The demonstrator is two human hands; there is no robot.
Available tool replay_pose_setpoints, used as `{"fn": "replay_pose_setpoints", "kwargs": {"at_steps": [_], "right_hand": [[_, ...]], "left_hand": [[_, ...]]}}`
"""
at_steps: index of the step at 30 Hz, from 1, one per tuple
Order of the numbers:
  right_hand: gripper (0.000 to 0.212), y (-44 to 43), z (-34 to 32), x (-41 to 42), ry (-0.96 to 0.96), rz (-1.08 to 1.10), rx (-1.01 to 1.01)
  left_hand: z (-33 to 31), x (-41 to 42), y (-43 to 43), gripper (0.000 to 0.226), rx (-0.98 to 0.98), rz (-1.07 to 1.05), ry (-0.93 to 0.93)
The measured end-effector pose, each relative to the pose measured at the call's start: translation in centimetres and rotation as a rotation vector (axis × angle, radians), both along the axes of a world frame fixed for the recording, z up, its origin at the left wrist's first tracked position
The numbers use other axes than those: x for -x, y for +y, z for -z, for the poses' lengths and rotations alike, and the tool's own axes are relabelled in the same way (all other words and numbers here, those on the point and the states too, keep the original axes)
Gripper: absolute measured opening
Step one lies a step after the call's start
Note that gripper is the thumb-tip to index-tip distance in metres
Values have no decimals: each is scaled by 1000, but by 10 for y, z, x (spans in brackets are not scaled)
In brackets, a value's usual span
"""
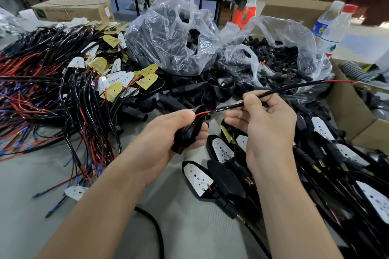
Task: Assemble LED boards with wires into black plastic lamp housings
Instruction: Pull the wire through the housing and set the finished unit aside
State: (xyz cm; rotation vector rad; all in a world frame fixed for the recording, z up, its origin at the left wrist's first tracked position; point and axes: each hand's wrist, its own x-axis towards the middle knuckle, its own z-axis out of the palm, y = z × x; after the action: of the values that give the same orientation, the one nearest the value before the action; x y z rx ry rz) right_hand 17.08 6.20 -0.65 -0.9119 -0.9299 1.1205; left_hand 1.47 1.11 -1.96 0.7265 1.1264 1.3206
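Black plastic fills my left grip (pixel 168 132): fingers and thumb are curled round a lamp housing (pixel 186 134), held just above the grey table (pixel 189 229), about midway between its left and right edges. A red lead (pixel 202 113) comes out of the housing's top beside my thumb and joins a black sheathed wire (pixel 284 90). My right grip (pixel 267 126) pinches that wire between thumb and curled fingers, just right of the housing. Beyond the grip the wire runs up and to the right, and its far end shows red over the cardboard box (pixel 355 115) at the table's right edge. I cannot tell whether a board sits inside the held housing, because my fingers cover it.

Under my right wrist and on toward the near right corner lie assembled lamps (pixel 221 150), black shells with white LED faces turned up. A heap of wired LED boards (pixel 63 90), red and black leads tangled, spreads along the left edge. Loose housings (pixel 189 90) lie in the middle. Behind them, toward the far edge, a clear bag (pixel 172 33) holds more housings, and a second bag (pixel 273 59) beside it holds small black connectors. A water bottle (pixel 330 27) stands near the far right corner.
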Motion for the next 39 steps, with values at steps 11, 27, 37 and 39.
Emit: {"fn": "replay_pose_setpoints", "kwargs": {"at_steps": [11, 27, 37, 39], "right_hand": [[19, 3, 1, -4, 7, -16, 34], [19, 2, 2, -3, -78, -126, -38], [22, 1, 9, 0, -193, 8, -64], [23, 0, 10, 3, -195, -127, -78]], "left_hand": [[3, 5, -1, 36, -150, 33, 97], [-3, -1, 0, 23, -140, -219, 216], [-1, 1, -3, 28, -168, 20, 265], [2, 0, -2, 30, -164, 38, 246]]}}
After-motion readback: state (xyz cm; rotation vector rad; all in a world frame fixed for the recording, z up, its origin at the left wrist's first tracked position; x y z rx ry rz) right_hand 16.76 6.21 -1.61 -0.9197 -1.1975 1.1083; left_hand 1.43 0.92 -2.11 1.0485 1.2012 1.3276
